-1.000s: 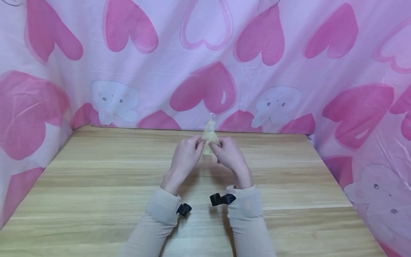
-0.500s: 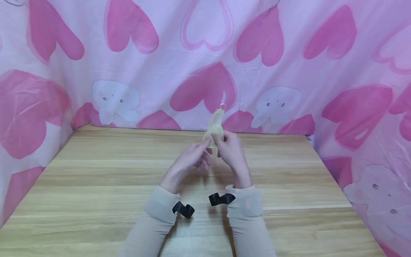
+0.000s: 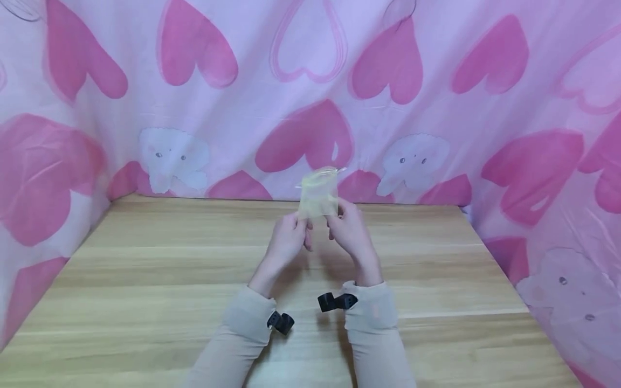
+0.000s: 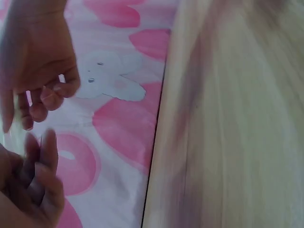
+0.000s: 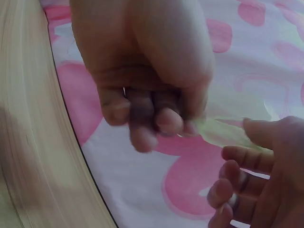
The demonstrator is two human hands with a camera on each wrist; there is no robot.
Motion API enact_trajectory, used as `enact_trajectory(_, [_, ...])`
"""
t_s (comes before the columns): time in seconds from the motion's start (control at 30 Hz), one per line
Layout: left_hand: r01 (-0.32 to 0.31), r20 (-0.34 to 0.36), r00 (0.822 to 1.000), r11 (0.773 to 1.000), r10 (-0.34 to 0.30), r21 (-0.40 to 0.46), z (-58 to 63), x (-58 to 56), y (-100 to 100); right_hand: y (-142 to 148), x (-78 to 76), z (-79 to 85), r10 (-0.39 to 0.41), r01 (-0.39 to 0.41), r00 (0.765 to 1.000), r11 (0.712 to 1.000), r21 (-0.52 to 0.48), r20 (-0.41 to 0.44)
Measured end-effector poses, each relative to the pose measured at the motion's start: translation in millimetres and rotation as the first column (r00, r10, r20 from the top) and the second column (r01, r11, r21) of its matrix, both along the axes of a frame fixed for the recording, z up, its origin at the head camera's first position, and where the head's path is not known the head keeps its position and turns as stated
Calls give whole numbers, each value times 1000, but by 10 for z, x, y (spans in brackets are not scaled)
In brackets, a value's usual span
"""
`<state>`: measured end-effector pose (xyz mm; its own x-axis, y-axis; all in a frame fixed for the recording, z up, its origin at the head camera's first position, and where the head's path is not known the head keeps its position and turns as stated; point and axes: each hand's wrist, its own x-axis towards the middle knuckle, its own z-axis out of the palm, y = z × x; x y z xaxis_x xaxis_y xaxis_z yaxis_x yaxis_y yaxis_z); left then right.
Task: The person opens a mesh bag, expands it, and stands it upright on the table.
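Note:
A small, sheer, pale yellow drawstring pouch (image 3: pixel 318 193) is held up over the far part of the table, spread fairly flat. Thin cord ends stick out at both sides near its top. My left hand (image 3: pixel 285 238) pinches its lower left corner between thumb and fingers, and my right hand (image 3: pixel 351 230) pinches the lower right corner. In the right wrist view, the pouch (image 5: pixel 224 133) stretches as a yellowish strip between my right hand (image 5: pixel 147 71) and the left hand's thumb (image 5: pixel 259 134). The left wrist view catches both hands at its left edge, with little of the pouch showing.
The wooden table (image 3: pixel 194 280) ends at a pink curtain (image 3: pixel 233 108) printed with hearts and white animal faces, which also closes off both sides. Black wrist cameras sit on the left cuff (image 3: pixel 252 310) and right cuff (image 3: pixel 371 304).
The pouch was bunched narrow with a cord loop on top; it now stands wider, its loop no longer showing. My left hand shifted its grip from the middle to the lower left corner.

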<state>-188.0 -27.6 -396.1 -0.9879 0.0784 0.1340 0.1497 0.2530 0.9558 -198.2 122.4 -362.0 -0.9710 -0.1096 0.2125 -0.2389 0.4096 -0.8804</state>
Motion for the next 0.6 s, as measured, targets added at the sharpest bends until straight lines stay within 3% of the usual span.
enact_trajectory(0.13, [-134,-73,989,984,126,-117,26,5,8,8,-12,30,-17,16,999,1000,-5,-29])
enact_trajectory(0.33, [-263,-129,960,957,247,-120,42,15,-13,-27,-22,31,-18,20,997,999,41,-72])
enact_trajectory(0.47, [-297,-171,946,949,276,-109,61,-22,-15,-28,-27,67,-29,35,995,997,63,-100])
enact_trajectory(0.6, [-297,-242,935,946,259,-134,76,-31,-11,-17,-11,68,-78,84,993,994,66,-92])
